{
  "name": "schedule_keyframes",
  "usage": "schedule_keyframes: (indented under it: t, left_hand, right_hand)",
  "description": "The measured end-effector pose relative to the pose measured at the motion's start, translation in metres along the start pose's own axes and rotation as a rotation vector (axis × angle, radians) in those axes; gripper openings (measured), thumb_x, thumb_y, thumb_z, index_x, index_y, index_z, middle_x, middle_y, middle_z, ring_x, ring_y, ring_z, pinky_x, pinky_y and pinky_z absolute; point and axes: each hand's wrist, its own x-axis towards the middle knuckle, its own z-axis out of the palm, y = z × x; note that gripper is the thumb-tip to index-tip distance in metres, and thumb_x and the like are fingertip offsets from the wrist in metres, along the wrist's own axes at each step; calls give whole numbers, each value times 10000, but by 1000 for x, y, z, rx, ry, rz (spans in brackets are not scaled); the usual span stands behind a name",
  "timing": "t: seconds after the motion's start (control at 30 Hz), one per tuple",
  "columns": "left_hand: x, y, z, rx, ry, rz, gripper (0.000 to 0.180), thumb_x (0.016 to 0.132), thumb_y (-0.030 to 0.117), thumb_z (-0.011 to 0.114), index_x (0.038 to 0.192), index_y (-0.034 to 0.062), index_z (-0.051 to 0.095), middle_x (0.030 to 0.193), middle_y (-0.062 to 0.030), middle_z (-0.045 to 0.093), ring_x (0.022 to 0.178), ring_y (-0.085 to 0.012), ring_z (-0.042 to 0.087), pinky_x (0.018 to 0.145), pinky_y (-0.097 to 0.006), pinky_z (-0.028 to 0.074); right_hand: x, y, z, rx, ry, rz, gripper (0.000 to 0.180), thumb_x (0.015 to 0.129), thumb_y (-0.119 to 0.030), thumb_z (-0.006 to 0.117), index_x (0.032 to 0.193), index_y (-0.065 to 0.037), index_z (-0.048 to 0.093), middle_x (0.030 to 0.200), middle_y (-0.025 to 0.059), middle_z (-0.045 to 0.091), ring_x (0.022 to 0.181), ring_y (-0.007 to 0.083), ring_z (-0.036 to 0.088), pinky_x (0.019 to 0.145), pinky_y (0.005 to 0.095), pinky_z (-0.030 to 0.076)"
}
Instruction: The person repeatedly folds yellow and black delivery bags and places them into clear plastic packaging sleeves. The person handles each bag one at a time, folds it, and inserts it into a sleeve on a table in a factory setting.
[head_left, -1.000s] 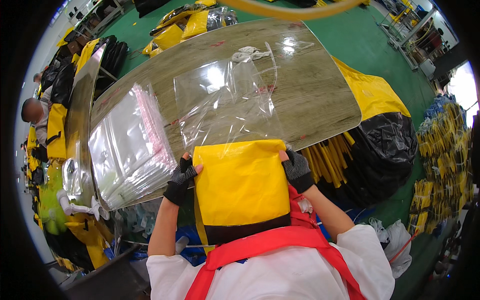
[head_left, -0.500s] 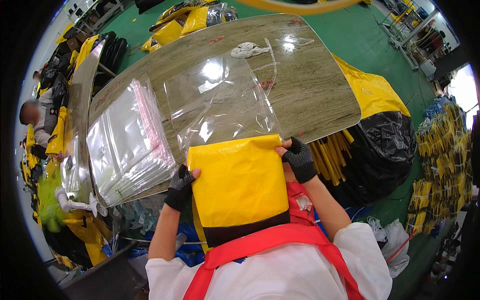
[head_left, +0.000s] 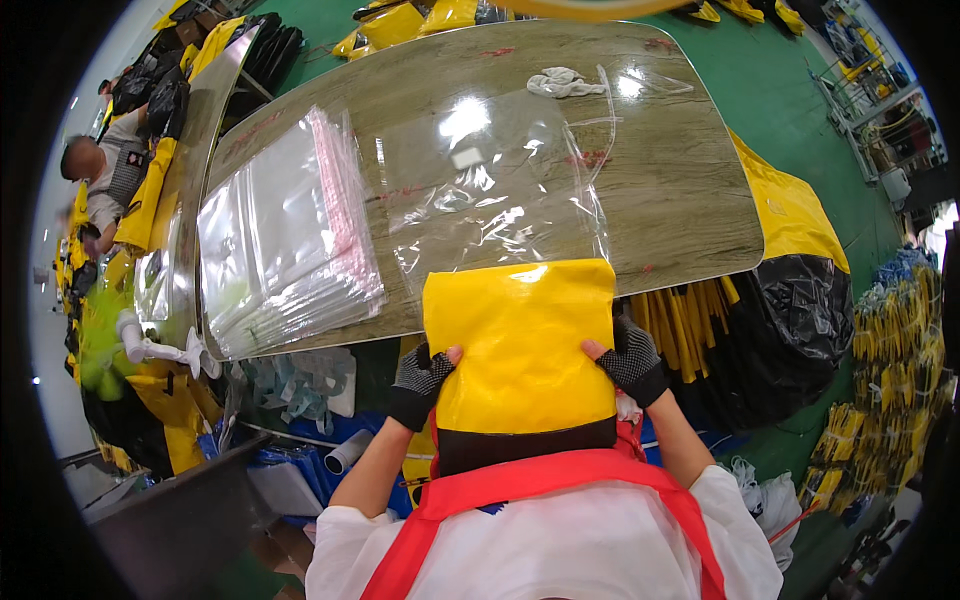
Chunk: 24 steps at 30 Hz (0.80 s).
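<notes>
Between my hands is a folded yellow sheet-like item (head_left: 520, 350) with a black strip along its near edge. My left hand (head_left: 424, 380), in a black fingerless glove, grips its left side with the thumb on top. On the opposite side my right hand (head_left: 630, 360), gloved the same way, holds it likewise; the fingers beneath are hidden. The item's far edge meets the near end of a clear plastic bag (head_left: 490, 190) lying flat on the table (head_left: 690, 170). Whether that edge is inside the bag I cannot tell.
Left on the table lies a stack of clear bags (head_left: 280, 240) with pink edges. A white crumpled cloth (head_left: 565, 83) sits at the back. Black-and-yellow goods (head_left: 800, 290) bulge beside the table's right end. A small fan (head_left: 110, 340) and another person (head_left: 120, 165) are at the left.
Both hands have slid from the item's far corners down to the middle of its sides, nearer to me. The view has shifted, so the table appears further right.
</notes>
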Motion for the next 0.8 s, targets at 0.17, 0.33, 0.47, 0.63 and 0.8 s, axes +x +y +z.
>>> schedule_keyframes:
  t: [0.17, 0.33, 0.47, 0.63, 0.8]
  left_hand:
    - [8, 7, -26, 61, -231, 126, 555, 856, 378, 609, 1210, -25, 467, 1123, -139, 587, 987, -188, 568, 860, -284, 440]
    - [45, 20, -17, -350, -154, 30, 486, 833, 300, 656, 1176, -7, 501, 1050, -81, 598, 930, -141, 565, 828, -256, 451]
    - [29, 37, -9, -550, -171, -8, 497, 816, 286, 669, 1190, 4, 501, 1075, -77, 598, 937, -159, 577, 817, -276, 466]
    - [-24, 3, 1, -357, -368, 117, 582, 799, 298, 690, 1265, 37, 459, 1166, -77, 574, 1054, -228, 551, 896, -323, 440]
    - [-37, -30, 17, 174, -144, -119, 616, 799, 354, 686, 1263, 20, 456, 1203, -109, 558, 1100, -233, 532, 928, -338, 418]
  right_hand:
    - [5, 50, -39, -526, -302, 115, 545, 802, -551, 566, 1002, -52, 660, 887, 217, 647, 870, 333, 633, 765, 357, 493]
    - [51, 30, -20, 193, 44, -23, 379, 818, -362, 642, 942, -5, 626, 774, 147, 642, 700, 214, 616, 655, 304, 475]
    - [-21, 4, 22, 264, 121, -146, 687, 698, -283, 763, 1242, -5, 449, 1187, 154, 525, 1065, 258, 529, 918, 360, 414]
    - [-75, 27, 16, 488, -145, -2, 841, 686, -294, 779, 1335, 0, 332, 1239, 131, 497, 1150, 219, 474, 963, 336, 378]
    - [-59, 49, 0, 368, -286, 311, 613, 798, -385, 668, 1239, -2, 482, 1040, 103, 640, 965, 184, 596, 858, 287, 453]
